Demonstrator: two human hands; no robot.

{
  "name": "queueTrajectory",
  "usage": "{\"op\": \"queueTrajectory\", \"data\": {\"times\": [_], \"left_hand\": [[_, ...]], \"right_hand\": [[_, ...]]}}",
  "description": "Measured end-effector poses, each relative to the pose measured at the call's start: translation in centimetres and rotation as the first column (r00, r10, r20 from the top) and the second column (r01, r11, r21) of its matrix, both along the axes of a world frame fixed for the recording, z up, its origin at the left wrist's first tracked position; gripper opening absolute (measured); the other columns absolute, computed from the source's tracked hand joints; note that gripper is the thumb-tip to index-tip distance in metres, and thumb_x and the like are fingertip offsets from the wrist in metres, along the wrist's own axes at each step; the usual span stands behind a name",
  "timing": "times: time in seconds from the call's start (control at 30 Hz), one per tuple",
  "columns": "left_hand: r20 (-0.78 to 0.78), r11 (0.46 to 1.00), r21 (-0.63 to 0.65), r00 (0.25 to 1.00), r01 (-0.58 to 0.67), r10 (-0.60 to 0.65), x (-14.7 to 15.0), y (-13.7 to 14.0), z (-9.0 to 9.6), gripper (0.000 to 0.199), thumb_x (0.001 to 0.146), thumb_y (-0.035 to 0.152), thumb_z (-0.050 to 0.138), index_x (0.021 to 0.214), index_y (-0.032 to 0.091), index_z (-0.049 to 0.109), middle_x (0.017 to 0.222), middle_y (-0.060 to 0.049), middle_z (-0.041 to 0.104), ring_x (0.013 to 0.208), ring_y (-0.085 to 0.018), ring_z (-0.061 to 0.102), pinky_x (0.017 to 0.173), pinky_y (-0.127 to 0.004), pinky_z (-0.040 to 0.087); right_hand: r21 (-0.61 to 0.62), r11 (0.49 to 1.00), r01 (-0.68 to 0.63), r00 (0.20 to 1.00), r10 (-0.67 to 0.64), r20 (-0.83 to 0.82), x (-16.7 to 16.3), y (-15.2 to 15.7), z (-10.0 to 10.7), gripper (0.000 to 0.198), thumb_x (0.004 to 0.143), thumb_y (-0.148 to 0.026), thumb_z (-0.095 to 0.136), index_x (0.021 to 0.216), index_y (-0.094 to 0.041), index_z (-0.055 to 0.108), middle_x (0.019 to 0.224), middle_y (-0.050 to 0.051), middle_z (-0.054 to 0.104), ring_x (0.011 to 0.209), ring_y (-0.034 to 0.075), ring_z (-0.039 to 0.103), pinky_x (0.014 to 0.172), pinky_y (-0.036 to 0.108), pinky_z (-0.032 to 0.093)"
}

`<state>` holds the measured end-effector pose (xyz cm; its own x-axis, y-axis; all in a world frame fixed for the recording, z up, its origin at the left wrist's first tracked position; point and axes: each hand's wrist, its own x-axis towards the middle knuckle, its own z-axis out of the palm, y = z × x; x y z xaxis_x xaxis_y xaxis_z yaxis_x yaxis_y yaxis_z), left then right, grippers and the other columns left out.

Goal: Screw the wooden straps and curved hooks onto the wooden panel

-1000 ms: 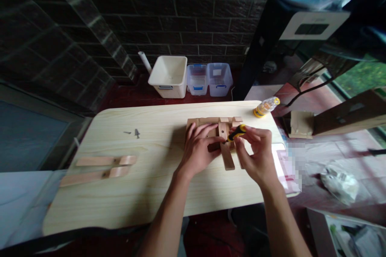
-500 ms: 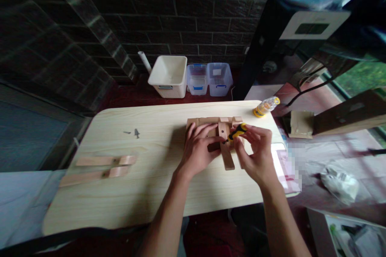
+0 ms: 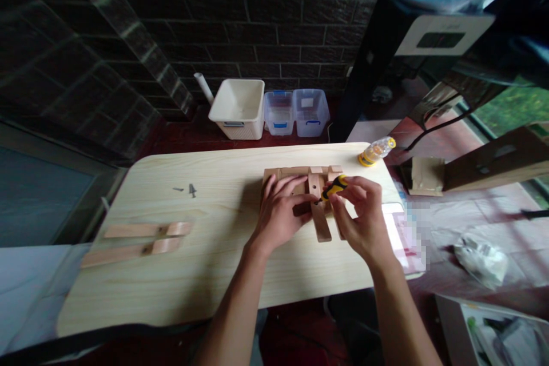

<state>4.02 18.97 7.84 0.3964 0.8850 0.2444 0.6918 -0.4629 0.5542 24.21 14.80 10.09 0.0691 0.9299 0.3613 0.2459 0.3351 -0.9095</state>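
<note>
A brown, box-shaped wooden piece (image 3: pixel 285 172) lies on the table, partly hidden under my hands. Two wooden strips cross it; the nearer strip (image 3: pixel 321 229) has a dark hole and juts past its front edge. My left hand (image 3: pixel 278 211) rests over the left part and grips it, thumb and forefinger close to the strip. In my right hand (image 3: pixel 362 214) is a yellow-and-black screwdriver (image 3: pixel 334 187), held by thumb and fingers. Its tip points down-left at a small dark screw (image 3: pixel 318 202) on the strip, beside my left fingertips. Whether the tip touches the screw is too small to tell.
Two wooden strips with end blocks (image 3: pixel 141 230) lie on the left of the table (image 3: pixel 223 286), with several dark screws (image 3: pixel 192 189) beyond them. A clear bottle with yellow ends (image 3: pixel 376 152) stands far right. Plastic bins (image 3: pixel 238 108) sit behind the table.
The screwdriver's handle has tilted and turned slightly in my right hand. My left hand keeps its place on the wooden piece. The whole view has shifted a little.
</note>
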Motion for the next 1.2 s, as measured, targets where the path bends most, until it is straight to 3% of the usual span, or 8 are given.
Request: {"op": "queueTrajectory", "data": {"times": [0.23, 0.53, 0.77, 1.03, 1.2], "left_hand": [[-0.005, 1.000, -0.002, 1.000, -0.001, 0.001, 0.06, 0.07, -0.12, 0.023, 0.089, 0.029, 0.085, 0.108, 0.041, 0.083, 0.156, 0.005, 0.064, 0.147, -0.028, 0.055, 0.138, -0.060, 0.018], [0.003, 1.000, -0.011, 1.000, -0.003, 0.003, 0.03, 0.04, -0.13, 0.021, 0.087, 0.030, 0.086, 0.106, 0.038, 0.083, 0.156, 0.003, 0.065, 0.148, -0.029, 0.055, 0.137, -0.063, 0.018], [0.014, 1.000, -0.011, 1.000, 0.002, -0.001, -0.03, 0.01, 0.08, 0.019, 0.089, 0.031, 0.085, 0.106, 0.038, 0.083, 0.157, 0.004, 0.064, 0.148, -0.028, 0.055, 0.137, -0.062, 0.018], [-0.007, 1.000, -0.014, 1.000, -0.004, 0.004, 0.08, -0.01, 0.11, 0.019, 0.089, 0.032, 0.084, 0.107, 0.038, 0.083, 0.157, 0.003, 0.064, 0.148, -0.028, 0.054, 0.137, -0.061, 0.017], [-0.007, 1.000, -0.010, 1.000, -0.005, 0.005, 0.07, -0.01, 0.15, 0.021, 0.089, 0.030, 0.084, 0.108, 0.038, 0.083, 0.156, 0.003, 0.064, 0.148, -0.029, 0.055, 0.138, -0.061, 0.017]], "right_hand": [[0.068, 0.998, 0.008, 0.998, -0.012, 0.056, -0.38, 0.03, -0.08, 0.035, 0.105, -0.025, 0.066, 0.135, -0.035, 0.051, 0.138, 0.010, 0.067, 0.129, 0.027, 0.073, 0.111, 0.056, 0.062], [0.037, 0.998, 0.057, 0.998, -0.057, 0.008, -0.41, 0.10, -0.10, 0.029, 0.104, -0.027, 0.068, 0.129, -0.035, 0.054, 0.130, 0.007, 0.070, 0.116, 0.024, 0.077, 0.100, 0.048, 0.065], [0.020, 0.999, 0.043, 0.999, -0.042, -0.024, -0.32, 0.00, 0.15, 0.032, 0.104, -0.029, 0.069, 0.131, -0.034, 0.053, 0.130, 0.008, 0.069, 0.119, 0.025, 0.076, 0.104, 0.050, 0.063], [0.010, 0.999, 0.052, 0.998, -0.052, -0.021, -0.10, 0.11, 0.16, 0.031, 0.103, -0.031, 0.070, 0.130, -0.034, 0.054, 0.126, 0.007, 0.071, 0.111, 0.024, 0.077, 0.099, 0.049, 0.065], [0.032, 0.998, 0.052, 0.999, -0.052, 0.004, -0.06, 0.05, 0.09, 0.032, 0.103, -0.031, 0.070, 0.131, -0.034, 0.054, 0.132, 0.008, 0.069, 0.119, 0.026, 0.075, 0.106, 0.052, 0.062]]}}
